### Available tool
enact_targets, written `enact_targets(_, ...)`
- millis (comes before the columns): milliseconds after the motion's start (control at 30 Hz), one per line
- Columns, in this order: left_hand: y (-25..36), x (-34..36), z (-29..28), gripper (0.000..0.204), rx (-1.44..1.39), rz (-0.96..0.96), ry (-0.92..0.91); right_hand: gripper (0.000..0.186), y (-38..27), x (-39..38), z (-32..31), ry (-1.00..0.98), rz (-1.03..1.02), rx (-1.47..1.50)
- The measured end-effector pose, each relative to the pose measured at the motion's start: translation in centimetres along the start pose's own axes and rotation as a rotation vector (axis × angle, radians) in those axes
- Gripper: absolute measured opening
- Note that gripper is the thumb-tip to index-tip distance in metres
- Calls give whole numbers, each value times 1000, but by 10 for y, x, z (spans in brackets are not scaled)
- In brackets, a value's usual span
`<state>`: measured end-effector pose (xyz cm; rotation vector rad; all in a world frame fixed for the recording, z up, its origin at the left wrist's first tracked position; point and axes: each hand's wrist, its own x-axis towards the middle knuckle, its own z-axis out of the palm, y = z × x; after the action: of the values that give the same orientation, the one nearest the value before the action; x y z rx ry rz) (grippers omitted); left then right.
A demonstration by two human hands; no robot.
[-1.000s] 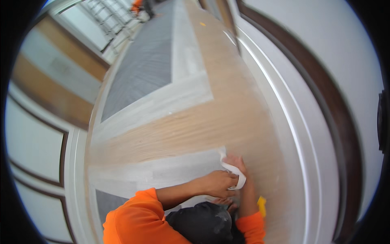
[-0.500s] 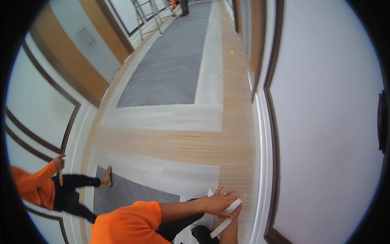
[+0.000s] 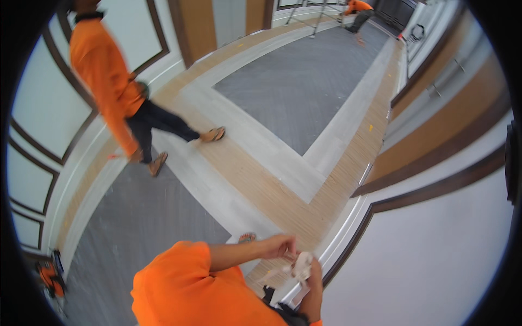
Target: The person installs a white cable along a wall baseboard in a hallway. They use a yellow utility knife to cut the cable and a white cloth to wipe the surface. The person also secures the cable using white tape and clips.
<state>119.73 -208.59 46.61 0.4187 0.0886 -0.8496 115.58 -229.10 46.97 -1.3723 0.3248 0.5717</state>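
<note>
The pale strip [image 3: 302, 265], earlier smooth, is now crumpled; the right hand [image 3: 315, 276] clasps it; the left hand [image 3: 276, 247] curls beside it, whether pinching I cannot tell.

The bare left forearm [image 3: 234, 257] reaches rightward, nearly level, out of a bright orange fabric sleeve [image 3: 171, 277]; the bare left hand [image 3: 277, 246] ends it with fingers curled inward; the bare right forearm [image 3: 311, 305] rises steeply from the lower edge; the bare right hand [image 3: 316, 273], partly hidden, closes in a grip; the hands sit close together, contact between them unclear.
</note>
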Motion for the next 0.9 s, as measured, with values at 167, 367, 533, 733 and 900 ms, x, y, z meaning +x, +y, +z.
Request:
enact_targets(167, 90, 10, 19, 65, 107, -31, 273, 40, -165, 47, 80, 32, -203, 124)
enact_targets(367, 126, -2, 46, 100, -256, -5, 79, 32, -174, 139, 140, 434, -805, -653)
enact_targets(533, 168, 20, 22, 82, -434, 191, 428, 50, -162, 191, 161, -143, -1078, -943)
enact_targets(733, 222, 96, -26, 41, -454, 659, 683, 46, -212, 256, 159, -586, -1071, -1146)
enact_targets(900, 311, 119, 16, 19, -220, 708, 941, 38, -297, 355, 121, -846, -614, -632)
